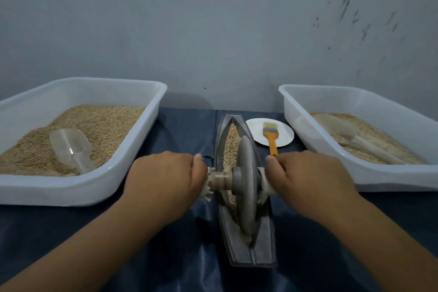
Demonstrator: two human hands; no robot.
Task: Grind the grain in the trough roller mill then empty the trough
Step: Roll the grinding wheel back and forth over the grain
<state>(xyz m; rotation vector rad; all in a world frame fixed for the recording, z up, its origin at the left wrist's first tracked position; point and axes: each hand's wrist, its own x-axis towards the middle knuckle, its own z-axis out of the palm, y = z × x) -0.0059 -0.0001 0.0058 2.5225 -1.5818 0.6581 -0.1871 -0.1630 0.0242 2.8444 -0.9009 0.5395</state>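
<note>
Gripping the roller's [245,185] axle ends, left hand [166,178] and right hand [305,178] curl tight.

orange brush [271,137] on white plate [257,129]; dark blue cloth [180,130] beneath

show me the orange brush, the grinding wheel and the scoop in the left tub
orange brush [273,142]: head view, on its orange handle
grinding wheel [246,185]: head view, on the disc's flat face
scoop [71,143]: head view, on its clear bowl

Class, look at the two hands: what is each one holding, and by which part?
Both hold the roller wheel by its axle: left hand grips the left handle end, right hand the right.
</note>
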